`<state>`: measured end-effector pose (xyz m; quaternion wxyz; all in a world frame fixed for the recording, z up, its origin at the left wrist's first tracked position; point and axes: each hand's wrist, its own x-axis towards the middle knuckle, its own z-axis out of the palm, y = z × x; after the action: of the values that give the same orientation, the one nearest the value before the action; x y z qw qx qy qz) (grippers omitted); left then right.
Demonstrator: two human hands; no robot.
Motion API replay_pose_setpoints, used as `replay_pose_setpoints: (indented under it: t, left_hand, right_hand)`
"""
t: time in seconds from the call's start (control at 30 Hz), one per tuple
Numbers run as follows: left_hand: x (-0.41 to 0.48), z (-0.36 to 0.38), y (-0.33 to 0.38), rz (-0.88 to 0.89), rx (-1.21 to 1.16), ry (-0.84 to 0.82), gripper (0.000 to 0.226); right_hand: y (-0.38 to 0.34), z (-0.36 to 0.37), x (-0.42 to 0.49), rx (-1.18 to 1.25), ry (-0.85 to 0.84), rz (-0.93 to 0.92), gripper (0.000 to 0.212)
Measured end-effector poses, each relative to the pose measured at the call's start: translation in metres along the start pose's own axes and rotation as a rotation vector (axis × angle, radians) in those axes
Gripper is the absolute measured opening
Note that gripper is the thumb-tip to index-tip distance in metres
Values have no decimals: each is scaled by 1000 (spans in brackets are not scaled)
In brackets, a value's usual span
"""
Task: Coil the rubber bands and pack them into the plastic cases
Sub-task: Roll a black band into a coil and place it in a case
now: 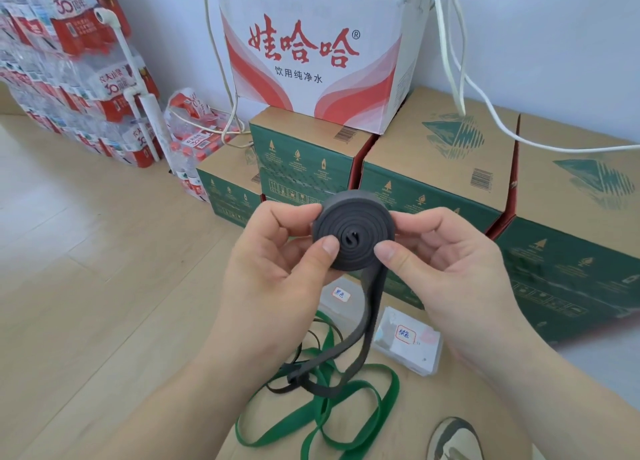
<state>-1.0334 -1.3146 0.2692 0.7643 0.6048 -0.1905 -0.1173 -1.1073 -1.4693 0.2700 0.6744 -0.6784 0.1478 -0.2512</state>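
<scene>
Both hands hold a black rubber band [346, 220], most of it wound into a flat coil, up in the middle of the view. The left hand [277, 262] grips the coil from 9 o'clock, thumb pressed on its face and fingers curled behind. The right hand [450, 262] pinches it the same way from 3 o'clock. The unwound tail [375, 293] hangs toward 6 o'clock onto the wooden floor [86, 252], crossing a loose green band [346, 407]. A labelled plastic case [332, 309] lies on the floor just below the coil, and a second case [415, 352] lies at 5 o'clock of it. A shoe [453, 439] shows at the bottom edge. Green cartons [433, 169] stand at 3 o'clock, a white box [311, 54] at 12 and water packs [69, 72] at 10.
</scene>
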Motion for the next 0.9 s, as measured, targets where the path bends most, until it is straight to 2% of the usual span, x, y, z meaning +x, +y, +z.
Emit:
replay_pose_setpoints:
  t: [0.1, 0.2, 0.27, 0.37, 0.43, 0.53, 0.67, 0.9]
  left_hand:
    - [1, -2, -1, -59, 71, 2, 20]
    - [7, -11, -5, -141, 447, -22, 12]
    - [10, -14, -6, -121, 554, -5, 10]
    - [10, -16, -7, 35, 591, -77, 37]
    - [7, -14, -7, 80, 599, -158, 41]
    - [7, -16, -8, 42, 612, -145, 45]
    - [7, -15, -4, 7, 634, -201, 44]
    - [6, -15, -2, 48, 584, -214, 38]
  right_hand:
    - [0, -2, 1, -47, -17, -13, 24]
    - [4, -3, 1, -172, -39, -56, 29]
    - [7, -3, 1, -249, -87, -77, 30]
    - [11, -5, 2, -396, -135, -159, 31]
    - [14, -6, 3, -504, -163, -286, 28]
    - [16, -7, 4, -584, -194, -395, 29]
    - [18, -7, 3, -587, -200, -418, 32]
    - [13, -8, 4, -499, -189, -315, 35]
